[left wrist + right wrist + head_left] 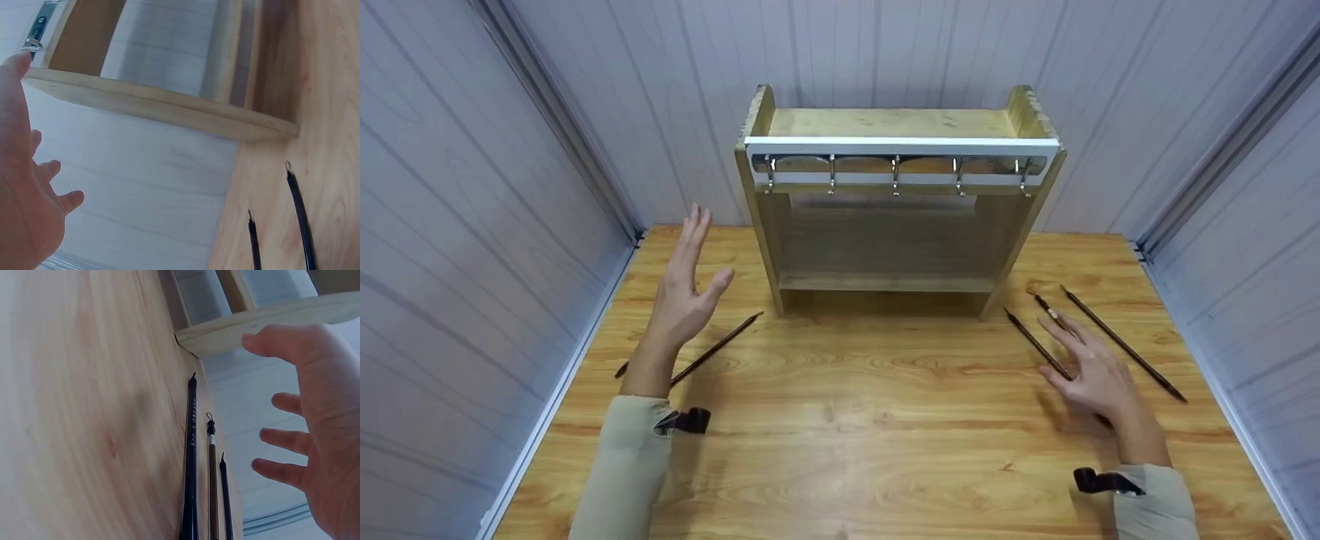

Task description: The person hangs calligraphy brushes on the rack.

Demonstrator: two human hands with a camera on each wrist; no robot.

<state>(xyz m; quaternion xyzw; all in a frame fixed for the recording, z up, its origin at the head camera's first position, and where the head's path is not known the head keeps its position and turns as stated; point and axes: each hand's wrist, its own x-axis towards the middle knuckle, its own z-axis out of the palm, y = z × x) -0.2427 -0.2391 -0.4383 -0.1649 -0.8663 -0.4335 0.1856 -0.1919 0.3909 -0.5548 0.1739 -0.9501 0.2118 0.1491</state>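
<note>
My left hand (pixel 684 304) is raised at the left with its fingers extended and nothing in it. Below it, a dark brush (pixel 718 348) with a hanging loop lies on the table; in the left wrist view a second dark brush (pixel 254 242) lies beside it, mostly hidden by my forearm in the head view. On the other side my right hand (pixel 1099 375), fingers spread and holding nothing, hovers over several brushes: a dark one (pixel 190 455), a brown one with a white band (pixel 212 484) and a thin dark one (pixel 1125 345) farthest right.
A wooden rack (pixel 885 282) stands upright at the back centre. Across its upper front runs a white rail (pixel 840 178) with several metal hooks (pixel 895 174). Pale panelled walls (pixel 472 225) enclose the wood-grain table (pixel 840 435) at the back and both sides.
</note>
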